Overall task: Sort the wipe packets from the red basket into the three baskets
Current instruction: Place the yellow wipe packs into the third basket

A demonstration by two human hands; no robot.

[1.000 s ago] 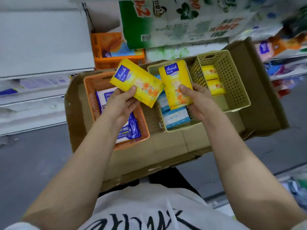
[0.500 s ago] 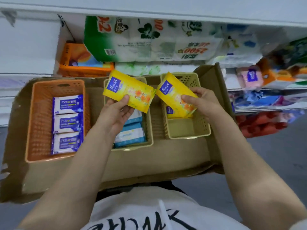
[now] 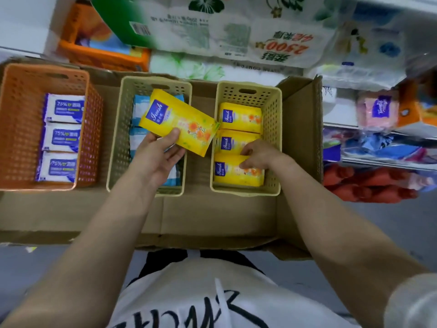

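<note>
From left to right: the orange lattice basket point(image 3: 21, 129) holds three white-and-purple soft packs; the middle beige basket point(image 3: 118, 138) holds blue ones. Above it the left hand point(image 3: 156, 157) pinches a glossy yellow packet point(image 3: 179, 121) between thumb and fingers. The right hand point(image 3: 260, 155), which half a second ago held its own packet aloft, has now lowered it: the nearest yellow packet point(image 3: 227, 171) lies third in the right beige basket point(image 3: 274, 138), fingertips curled on its edge. One packet likely remains to place.
</note>
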